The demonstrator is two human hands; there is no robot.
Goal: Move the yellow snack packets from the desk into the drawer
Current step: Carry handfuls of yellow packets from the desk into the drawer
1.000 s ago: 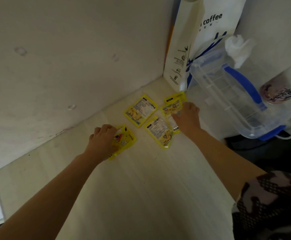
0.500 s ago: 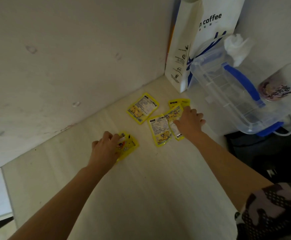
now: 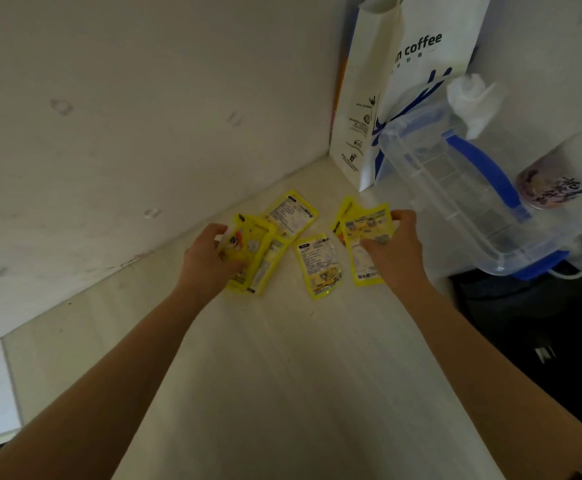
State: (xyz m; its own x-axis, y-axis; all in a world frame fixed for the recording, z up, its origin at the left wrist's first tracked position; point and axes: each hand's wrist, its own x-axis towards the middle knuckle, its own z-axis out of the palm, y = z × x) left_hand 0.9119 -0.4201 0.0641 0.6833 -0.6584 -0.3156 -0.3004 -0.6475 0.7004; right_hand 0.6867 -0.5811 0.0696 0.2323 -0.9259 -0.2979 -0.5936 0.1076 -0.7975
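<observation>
Several yellow snack packets are near the desk's (image 3: pixel 282 375) far corner. My left hand (image 3: pixel 206 258) grips one yellow packet (image 3: pixel 248 251) with a red-and-white picture, lifted over another packet (image 3: pixel 265 268) lying under it. A further packet (image 3: pixel 291 214) lies flat by the wall. My right hand (image 3: pixel 395 252) grips a packet (image 3: pixel 365 230) raised off the desk, with another yellow packet (image 3: pixel 346 209) behind it. One packet (image 3: pixel 319 265) lies alone on the desk between my hands. No drawer is in view.
A white paper coffee bag (image 3: pixel 386 81) stands in the corner. A clear plastic box with a blue handle (image 3: pixel 462 188) sits to its right, with a crumpled tissue (image 3: pixel 473 98) and a purple-labelled cup (image 3: pixel 549 185) behind. A dark area (image 3: pixel 524 323) lies off the desk's right edge.
Both hands went from pressing on packets lying flat to gripping and lifting them. The left hand's packet moved toward the wall; the right hand's packet now stands raised.
</observation>
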